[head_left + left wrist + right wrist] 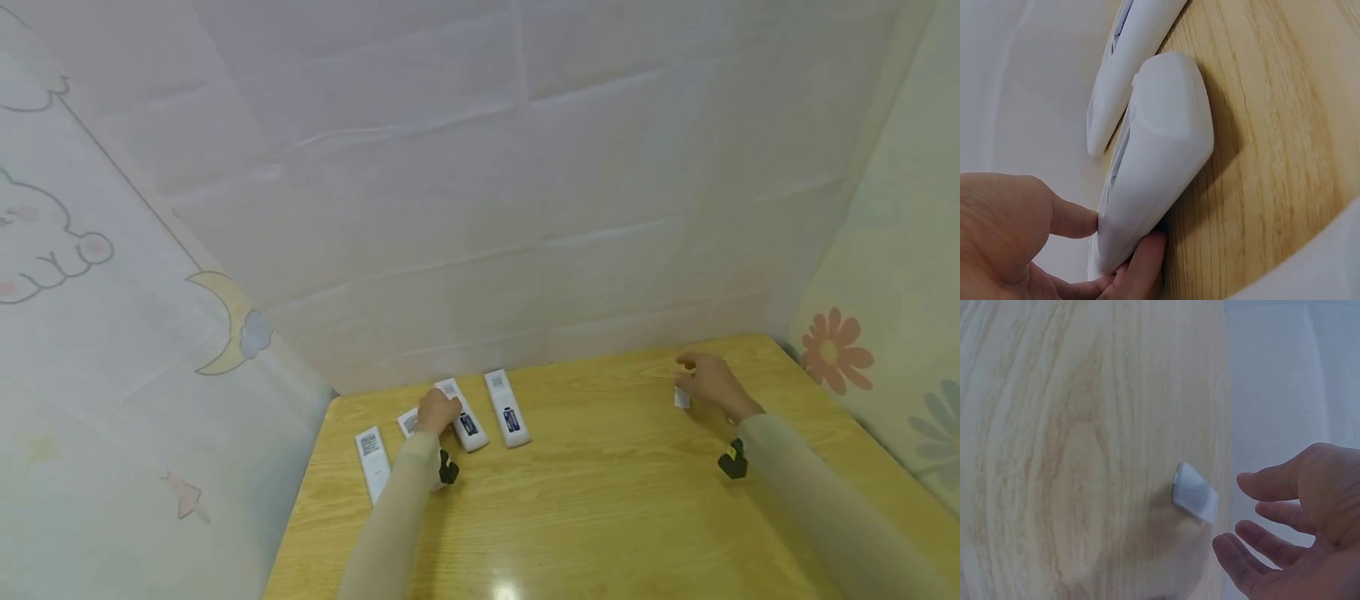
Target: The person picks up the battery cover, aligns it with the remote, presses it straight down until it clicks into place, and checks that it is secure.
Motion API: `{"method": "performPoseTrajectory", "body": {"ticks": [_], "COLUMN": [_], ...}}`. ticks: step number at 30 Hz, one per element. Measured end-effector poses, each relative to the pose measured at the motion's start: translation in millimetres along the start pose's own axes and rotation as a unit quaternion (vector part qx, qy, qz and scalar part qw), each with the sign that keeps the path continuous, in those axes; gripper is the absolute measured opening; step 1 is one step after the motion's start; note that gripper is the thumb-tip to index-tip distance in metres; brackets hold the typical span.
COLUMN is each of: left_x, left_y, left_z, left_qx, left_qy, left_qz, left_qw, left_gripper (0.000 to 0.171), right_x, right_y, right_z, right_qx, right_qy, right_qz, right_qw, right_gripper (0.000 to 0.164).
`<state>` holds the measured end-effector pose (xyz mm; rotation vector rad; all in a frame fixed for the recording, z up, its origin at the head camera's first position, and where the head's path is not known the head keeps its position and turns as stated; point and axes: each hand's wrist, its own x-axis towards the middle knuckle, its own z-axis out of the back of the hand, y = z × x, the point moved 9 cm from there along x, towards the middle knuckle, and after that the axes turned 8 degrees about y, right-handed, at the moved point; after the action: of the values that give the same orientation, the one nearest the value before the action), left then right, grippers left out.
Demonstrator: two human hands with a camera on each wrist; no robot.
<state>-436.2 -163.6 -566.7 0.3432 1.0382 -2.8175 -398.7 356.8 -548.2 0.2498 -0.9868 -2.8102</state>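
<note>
My left hand (437, 411) pinches a white remote control (471, 432) near its far end. Dark blue batteries or a label show in that remote's back. In the left wrist view the thumb lies on one side of the remote (1154, 147) and fingers curl under the other, its near end tilted up off the table. My right hand (711, 385) hovers at the far right with fingers spread and loosely bent. Below it lies a small flat white piece (1195, 494), like a battery cover, apart from the fingers in the right wrist view.
A second remote with its back open (507, 408) lies to the right of the held one. To the left lie another white remote (372, 460) and a partly hidden one (408, 422). The wooden table (600, 483) meets a cloth-covered wall (480, 208) at its back edge.
</note>
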Motion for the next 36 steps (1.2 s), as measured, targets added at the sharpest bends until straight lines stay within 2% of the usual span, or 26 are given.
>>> {"method": "performPoseTrajectory", "body": {"ticks": [7,12,19,22,26,28,30,36], "left_x": [1.4,5.0,2.2,-0.7,-3.2,-4.3,-6.6,-11.2], "left_y": [8.7,14.0,17.1,17.6,17.5,16.7,14.4,14.6], "left_z": [-3.8,-3.9,-7.3,-8.3,-10.8,-12.0,-11.8,-11.2], "left_qx": [-0.044,-0.085,-0.178,-0.212,-0.255,-0.269,-0.276,-0.295], "left_qy": [0.015,0.016,0.038,0.047,0.066,0.076,0.082,0.084], "left_qz": [0.018,0.025,0.028,0.027,0.027,0.029,0.025,0.036], "left_qw": [0.9988,0.9960,0.9829,0.9758,0.9643,0.9598,0.9573,0.9512], "left_gripper": [0.020,0.023,0.009,0.014,0.041,0.049,0.052,0.045], "right_x": [0.2,0.8,3.7,4.5,5.2,5.2,5.2,5.3], "right_y": [-12.0,-15.2,-10.0,-9.8,-11.6,-12.8,-13.7,-18.8], "right_z": [-13.2,-16.9,-12.5,-12.6,-11.6,-10.4,-9.2,-11.2], "right_qx": [0.008,0.003,-0.019,-0.027,-0.034,-0.035,-0.033,-0.014], "right_qy": [0.044,0.062,0.048,0.051,0.054,0.053,0.051,0.048], "right_qz": [-0.007,-0.020,-0.005,-0.004,-0.008,-0.011,-0.015,-0.027], "right_qw": [0.999,0.998,0.999,0.998,0.998,0.998,0.998,0.998], "right_gripper": [0.062,0.065,0.053,0.049,0.045,0.043,0.041,0.036]}}
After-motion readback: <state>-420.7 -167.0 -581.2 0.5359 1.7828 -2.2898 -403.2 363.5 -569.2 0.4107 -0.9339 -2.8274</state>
